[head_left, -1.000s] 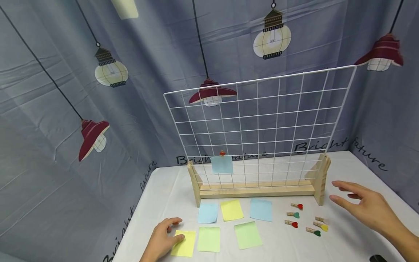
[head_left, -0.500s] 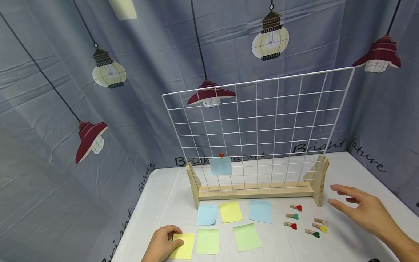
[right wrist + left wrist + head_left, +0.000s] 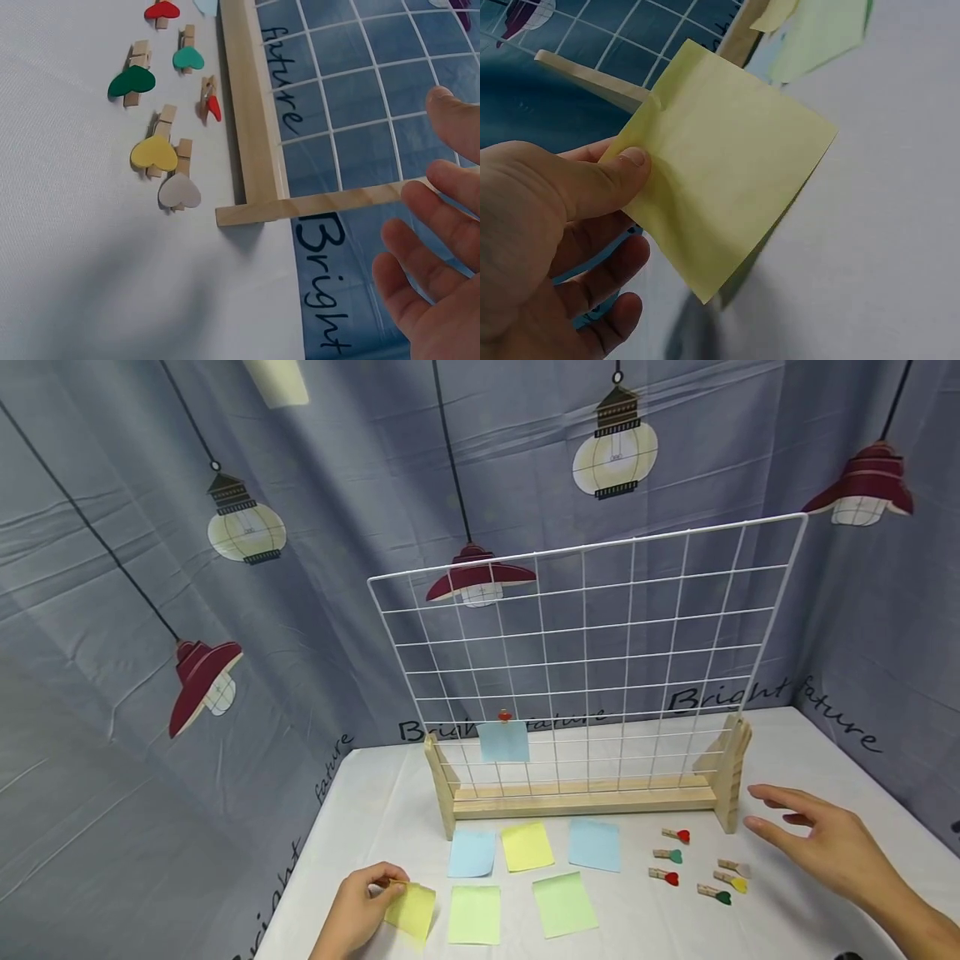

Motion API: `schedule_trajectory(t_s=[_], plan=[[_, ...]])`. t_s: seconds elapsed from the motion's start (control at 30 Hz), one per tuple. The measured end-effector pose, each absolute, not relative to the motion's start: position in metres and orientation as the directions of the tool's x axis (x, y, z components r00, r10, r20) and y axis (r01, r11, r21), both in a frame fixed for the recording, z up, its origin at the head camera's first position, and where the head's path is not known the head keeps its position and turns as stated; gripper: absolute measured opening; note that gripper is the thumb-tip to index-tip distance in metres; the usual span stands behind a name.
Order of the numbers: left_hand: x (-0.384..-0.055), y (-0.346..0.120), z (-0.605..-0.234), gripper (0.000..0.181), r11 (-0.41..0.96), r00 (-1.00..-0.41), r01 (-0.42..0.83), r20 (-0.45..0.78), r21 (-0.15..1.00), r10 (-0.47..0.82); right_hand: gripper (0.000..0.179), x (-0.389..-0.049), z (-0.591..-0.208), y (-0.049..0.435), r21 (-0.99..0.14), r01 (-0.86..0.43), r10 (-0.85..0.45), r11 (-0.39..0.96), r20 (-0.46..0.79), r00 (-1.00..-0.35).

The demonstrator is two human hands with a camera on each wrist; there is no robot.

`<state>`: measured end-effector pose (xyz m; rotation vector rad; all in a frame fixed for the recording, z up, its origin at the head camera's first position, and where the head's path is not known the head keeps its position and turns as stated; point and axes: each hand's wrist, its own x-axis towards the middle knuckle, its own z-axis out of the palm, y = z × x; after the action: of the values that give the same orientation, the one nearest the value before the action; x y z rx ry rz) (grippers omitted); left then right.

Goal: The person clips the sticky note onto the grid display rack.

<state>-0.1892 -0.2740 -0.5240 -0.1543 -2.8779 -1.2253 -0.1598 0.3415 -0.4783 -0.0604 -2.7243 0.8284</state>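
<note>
My left hand (image 3: 358, 906) pinches a yellow sticky note (image 3: 727, 157) by one edge between thumb and fingers, and the note is tilted up off the table. To its right lie a light green note (image 3: 474, 916) and another green note (image 3: 565, 904). Behind them is a row of a blue note (image 3: 472, 853), a yellow note (image 3: 527, 847) and a second blue note (image 3: 594, 845). My right hand (image 3: 821, 843) hovers with relaxed fingers and nothing in it, right of several small wooden clothespins with coloured hearts, among them a yellow-heart clothespin (image 3: 155, 150).
A white wire grid (image 3: 585, 643) stands in a wooden base (image 3: 585, 802) at the table's back. On its lower left a red-heart clothespin (image 3: 505, 715) holds a blue note (image 3: 504, 742). A printed curtain (image 3: 337, 527) hangs behind the white table (image 3: 382, 810).
My left hand has taken hold of the yellow note lying beneath it and lifted it off the table. The right hand stays nearly where it was, and the head view shifts slightly.
</note>
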Motion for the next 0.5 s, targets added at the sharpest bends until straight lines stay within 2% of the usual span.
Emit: schedule_trajectory(t_s=[0.1, 0.23, 0.5], plan=[[-0.195, -0.270, -0.510, 0.002, 0.661, -0.996, 0.087, 0.069, 0.745, 0.054, 0.061, -0.160, -0.479, 0.342, -0.557, -0.041, 0.125, 0.830, 0.258, -0.958], [-0.200, -0.262, -0.494, 0.011, 0.631, -0.994, 0.099, 0.101, 0.769, 0.032, 0.054, -0.160, -0.482, 0.341, -0.555, -0.071, 0.114, 0.829, 0.291, -0.950], [-0.207, -0.241, -0.474, 0.019, 0.587, -0.968, 0.226, 0.245, 0.777, 0.047, 0.052, -0.160, -0.486, 0.338, -0.560, -0.066, 0.111, 0.826, 0.275, -0.955]])
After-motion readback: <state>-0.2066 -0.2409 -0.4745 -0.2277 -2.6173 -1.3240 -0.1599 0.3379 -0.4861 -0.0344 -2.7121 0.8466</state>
